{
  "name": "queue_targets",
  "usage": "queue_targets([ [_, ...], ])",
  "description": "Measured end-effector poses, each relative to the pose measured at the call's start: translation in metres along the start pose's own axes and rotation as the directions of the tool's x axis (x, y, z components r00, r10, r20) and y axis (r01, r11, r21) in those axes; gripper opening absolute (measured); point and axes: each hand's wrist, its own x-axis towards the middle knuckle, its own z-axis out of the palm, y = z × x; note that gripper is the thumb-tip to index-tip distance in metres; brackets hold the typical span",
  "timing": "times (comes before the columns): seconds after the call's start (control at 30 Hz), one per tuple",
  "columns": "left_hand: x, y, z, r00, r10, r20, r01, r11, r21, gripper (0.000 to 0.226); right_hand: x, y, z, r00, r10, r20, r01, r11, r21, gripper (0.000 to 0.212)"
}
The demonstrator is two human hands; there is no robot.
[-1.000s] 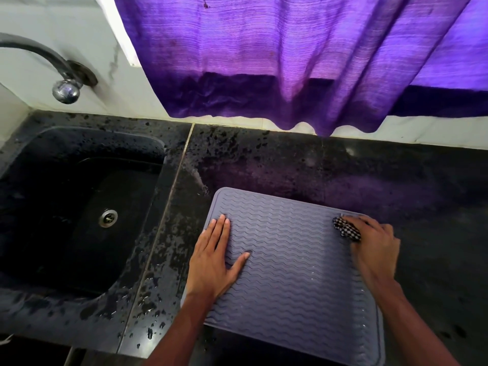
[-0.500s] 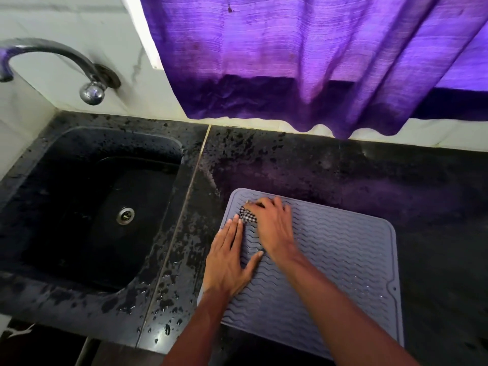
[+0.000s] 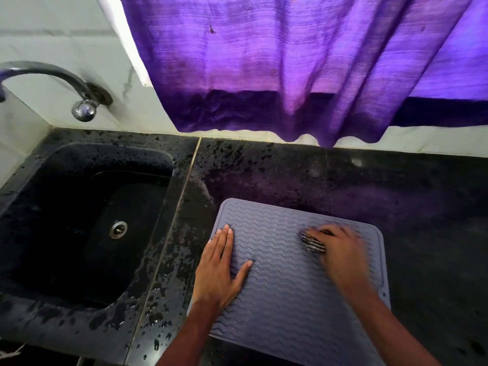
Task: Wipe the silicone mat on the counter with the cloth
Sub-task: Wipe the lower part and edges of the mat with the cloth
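Grey silicone mat [image 3: 285, 299] is laid flat on the dark desk [image 3: 396, 186] and is pinned near its left edge by the left hand [image 3: 219, 270], spread flat with straight fingers. The checked cloth [image 3: 313, 244] is bunched under the curled fingers of the motion-blurred right hand [image 3: 340, 252]. Half a second earlier it was at the far-left corner; it has been swept rightward, so the far band is judged wiped and the near half left.

Bare counter [image 3: 396, 196] beyond the mat [image 3: 285, 299]; curtain [image 3: 290, 75] overhangs it.
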Motion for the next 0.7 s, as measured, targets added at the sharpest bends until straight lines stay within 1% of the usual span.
queue_targets([
  [0.07,-0.001,-0.001,0.0,1.0,0.0,0.001,0.0,1.0,0.0,0.084,-0.016,0.033,-0.008,0.995,0.087,-0.051,-0.088,0.996,-0.009,0.067],
  [0.17,-0.001,0.0,0.002,1.0,0.011,-0.001,-0.011,1.0,0.019,0.085,-0.037,0.071,-0.02,0.977,0.201,-0.074,-0.205,0.977,-0.051,0.071],
  [0.27,-0.001,-0.001,0.003,1.0,0.014,0.0,-0.014,1.0,0.027,0.085,-0.043,0.083,-0.029,0.964,0.257,-0.067,-0.261,0.964,-0.058,0.069],
  [0.33,-0.001,0.0,0.002,1.0,0.004,0.001,-0.004,1.0,0.014,0.086,-0.037,0.073,-0.033,0.957,0.28,-0.072,-0.284,0.958,-0.044,0.061],
  [0.37,-0.001,0.001,0.002,1.0,-0.003,0.002,0.003,1.0,0.009,0.086,-0.031,0.063,-0.033,0.959,0.271,-0.088,-0.274,0.961,-0.024,0.058],
  [0.43,-0.002,0.001,0.002,1.0,-0.008,0.007,0.008,1.0,0.008,0.086,-0.013,0.034,-0.025,0.976,0.198,-0.091,-0.194,0.98,0.051,0.06],
  [0.5,-0.002,0.0,0.001,1.0,-0.006,0.012,0.005,1.0,0.008,0.085,0.006,-0.005,-0.011,0.996,0.071,-0.052,-0.061,0.984,0.169,0.063],
  [0.53,-0.002,0.001,0.0,1.0,-0.007,0.011,0.007,1.0,0.007,0.085,0.016,-0.029,-0.003,0.999,0.005,-0.044,0.004,0.981,0.192,0.062],
  [0.63,-0.002,0.003,-0.001,1.0,-0.015,0.018,0.015,1.0,0.016,0.085,0.033,-0.097,0.016,0.992,-0.125,0.002,0.123,0.979,0.164,0.052],
  [0.7,-0.002,0.002,-0.001,0.999,-0.014,0.034,0.013,0.999,0.031,0.085,0.033,-0.123,0.028,0.986,-0.162,0.035,0.157,0.981,0.116,0.046],
])
